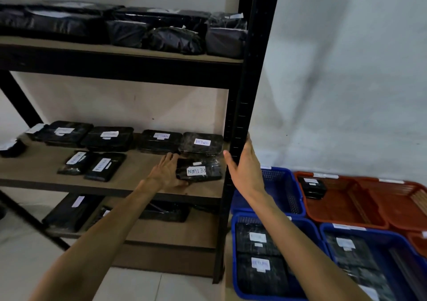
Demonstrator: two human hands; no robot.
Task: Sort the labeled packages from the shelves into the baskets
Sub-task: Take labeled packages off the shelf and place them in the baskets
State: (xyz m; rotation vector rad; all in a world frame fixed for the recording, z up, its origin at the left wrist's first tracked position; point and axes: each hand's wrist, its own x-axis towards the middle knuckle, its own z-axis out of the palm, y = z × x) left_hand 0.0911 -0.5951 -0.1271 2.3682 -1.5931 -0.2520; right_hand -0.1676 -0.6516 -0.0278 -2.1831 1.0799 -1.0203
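Package (199, 170) in glossy black wrap, its white label reading RETURN upside down, lies at the middle shelf's (129, 173) front edge; left hand (167, 173) fingers apparently grip its left end. Right hand (245, 164) fingers extended, against the black upright (248, 92).

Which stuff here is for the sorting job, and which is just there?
For the job:
left hand on the RETURN package
shelf packages
blue basket
orange basket

Just there:
right hand on the shelf post
wall

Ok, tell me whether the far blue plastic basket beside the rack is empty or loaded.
Looks empty: the far blue plastic basket shows only bare mesh; its floor is partly hidden.
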